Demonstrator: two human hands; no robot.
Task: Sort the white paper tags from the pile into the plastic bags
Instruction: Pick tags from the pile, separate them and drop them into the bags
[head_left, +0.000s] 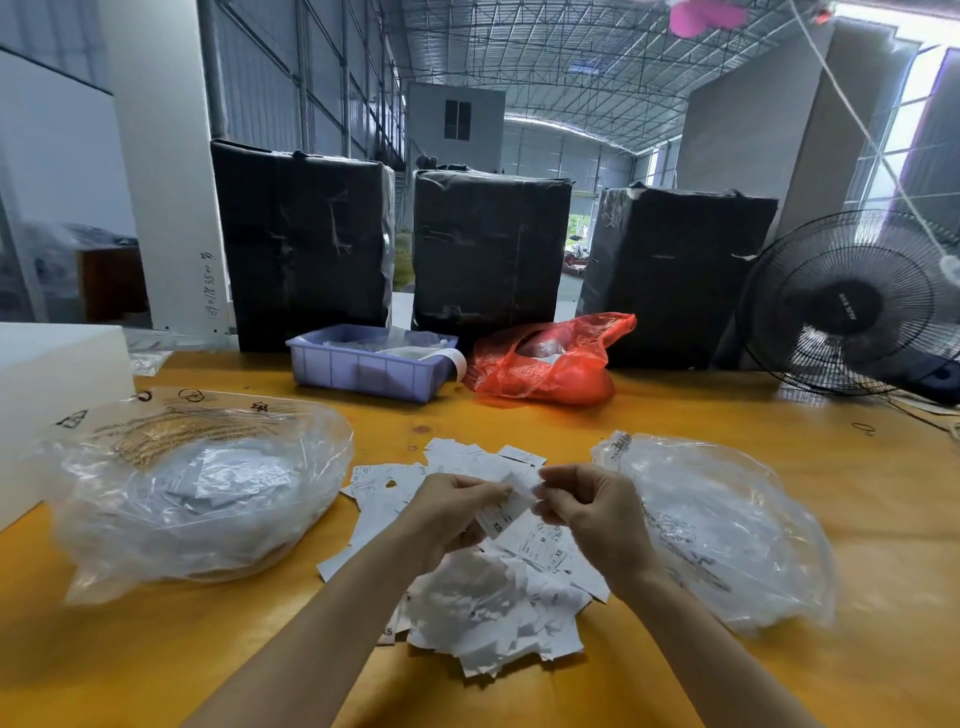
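Observation:
A pile of white paper tags (493, 608) lies on the wooden table (675, 415) in front of me. My left hand (452, 512) and my right hand (592, 512) are raised over the pile, both pinching a small bunch of white tags (511, 506) between them; one tag reads XS. A clear plastic bag (197, 488) holding tags sits to the left of the pile. A second clear plastic bag (722, 525) lies to the right, just beyond my right hand.
A purple plastic bin (363, 371) and a red plastic bag (550, 364) sit further back. Three black wrapped boxes (488, 249) stand along the far edge. A black fan (852, 306) is at the right, a white foam block (57, 384) at the left.

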